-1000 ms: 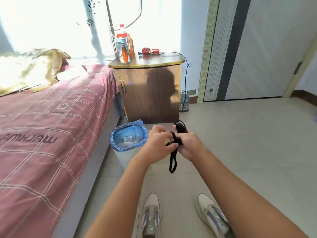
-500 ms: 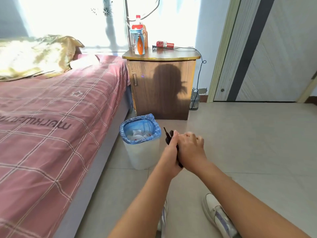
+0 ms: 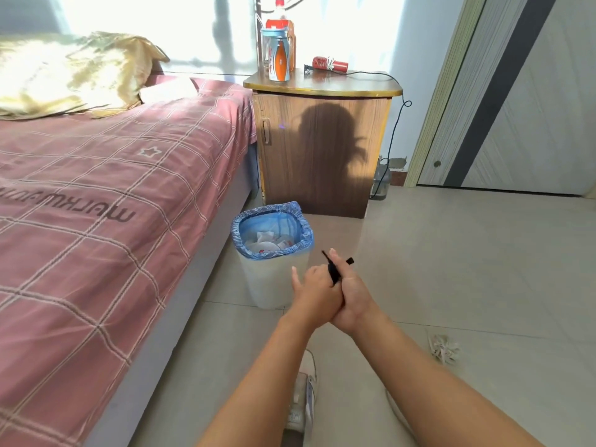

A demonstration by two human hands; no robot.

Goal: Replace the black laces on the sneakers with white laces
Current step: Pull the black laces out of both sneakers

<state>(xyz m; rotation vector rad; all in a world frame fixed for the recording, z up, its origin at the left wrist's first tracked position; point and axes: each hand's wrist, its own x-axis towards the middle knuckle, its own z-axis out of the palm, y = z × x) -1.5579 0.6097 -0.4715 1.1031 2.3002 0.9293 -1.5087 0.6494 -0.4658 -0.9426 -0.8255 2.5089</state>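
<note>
- Black lace (image 3: 333,273) bundled, pinched betw. both palms; ends poke out above the grip.
- R hand (image 3: 354,296) curled on it; L hand (image 3: 314,290) pressed flat, fingers straight.
- Bin (image 3: 274,253) just fwd-left of grip, L hand nearer.
- Sneaker (image 3: 303,404) below wrists; white laces (image 3: 443,348) on floor, right.

The bedspread (image 3: 106,201) at left is dusty pink, checked with pale lines and dark lettering; a golden-yellow blanket (image 3: 67,71) lies at its far end; the nightstand (image 3: 322,153) is brown wood grain; the near bin (image 3: 274,279) is translucent white with a blue liner (image 3: 272,232); the laces (image 3: 333,272) are black; the floor (image 3: 467,269) is pale beige tile; the door (image 3: 529,101) at right is grey with a dark stripe.
</note>
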